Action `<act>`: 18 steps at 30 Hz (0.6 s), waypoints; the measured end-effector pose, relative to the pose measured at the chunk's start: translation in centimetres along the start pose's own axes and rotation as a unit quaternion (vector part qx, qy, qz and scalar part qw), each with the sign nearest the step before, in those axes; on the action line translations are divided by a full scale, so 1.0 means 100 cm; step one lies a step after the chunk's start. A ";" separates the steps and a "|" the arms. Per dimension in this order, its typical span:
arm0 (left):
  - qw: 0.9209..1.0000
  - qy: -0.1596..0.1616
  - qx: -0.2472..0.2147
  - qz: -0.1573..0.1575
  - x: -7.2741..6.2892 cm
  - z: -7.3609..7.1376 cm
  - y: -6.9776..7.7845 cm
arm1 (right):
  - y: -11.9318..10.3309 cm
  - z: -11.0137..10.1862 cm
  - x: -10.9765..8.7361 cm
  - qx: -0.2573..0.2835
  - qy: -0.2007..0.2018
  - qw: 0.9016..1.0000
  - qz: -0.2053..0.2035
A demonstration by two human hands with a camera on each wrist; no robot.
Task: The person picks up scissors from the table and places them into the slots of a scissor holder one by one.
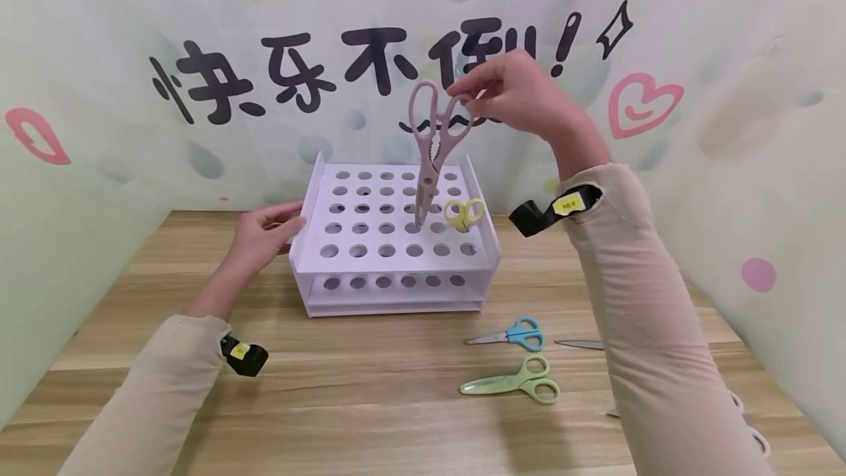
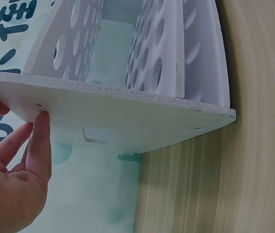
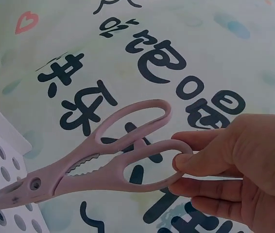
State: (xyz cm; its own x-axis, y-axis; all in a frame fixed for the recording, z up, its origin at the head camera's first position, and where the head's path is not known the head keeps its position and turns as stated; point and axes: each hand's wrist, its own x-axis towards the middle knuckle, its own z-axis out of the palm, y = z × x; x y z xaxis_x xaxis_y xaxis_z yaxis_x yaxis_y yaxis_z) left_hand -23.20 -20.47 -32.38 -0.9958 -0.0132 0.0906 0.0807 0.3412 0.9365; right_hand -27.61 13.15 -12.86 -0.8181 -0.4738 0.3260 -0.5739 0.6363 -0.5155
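Observation:
A pair of pink kitchen scissors (image 1: 428, 160) hangs blades down over a white rack (image 1: 390, 263) full of round holes. My right hand (image 1: 518, 94) pinches one handle loop between thumb and fingers, as the scissors (image 3: 98, 170) in the right wrist view also show. Their tip lines up with a hole in the top panel; whether it has entered I cannot tell. My left hand (image 1: 264, 237) touches the rack's left side panel. In the left wrist view, fingertips of the left hand (image 2: 16, 165) rest against that panel (image 2: 108, 116). Small yellow-handled scissors (image 1: 465, 213) stand in a hole at the right.
Blue-handled scissors (image 1: 512, 335) and green scissors (image 1: 512, 382) lie on the wooden table (image 1: 357, 402) in front of the rack. More blades (image 1: 578, 344) and white handle loops (image 1: 760, 443) show partly beside my right sleeve. A printed wall sheet (image 1: 277, 145) hangs behind the rack.

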 end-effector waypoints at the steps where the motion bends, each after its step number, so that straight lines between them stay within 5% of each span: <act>1: 1.000 0.000 0.000 0.000 0.000 0.000 0.000 | 0.003 0.002 0.002 0.003 -0.001 1.000 0.004; 9: 1.000 0.000 -0.002 -0.005 0.001 0.002 -0.002 | 0.025 0.021 0.008 0.007 -0.016 1.000 0.021; 18: 1.000 0.008 -0.001 -0.002 0.002 0.001 -0.003 | 0.035 0.045 0.007 0.030 -0.017 0.999 -0.035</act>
State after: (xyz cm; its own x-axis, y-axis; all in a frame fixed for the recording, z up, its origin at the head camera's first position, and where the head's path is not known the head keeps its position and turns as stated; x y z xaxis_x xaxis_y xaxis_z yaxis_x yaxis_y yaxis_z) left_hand -23.39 -20.44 -32.66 -0.9953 -0.0287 0.0920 0.0769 0.3394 0.9375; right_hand -30.00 12.30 -17.97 -0.7739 -0.5362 0.3370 -0.6255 0.5635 -0.5397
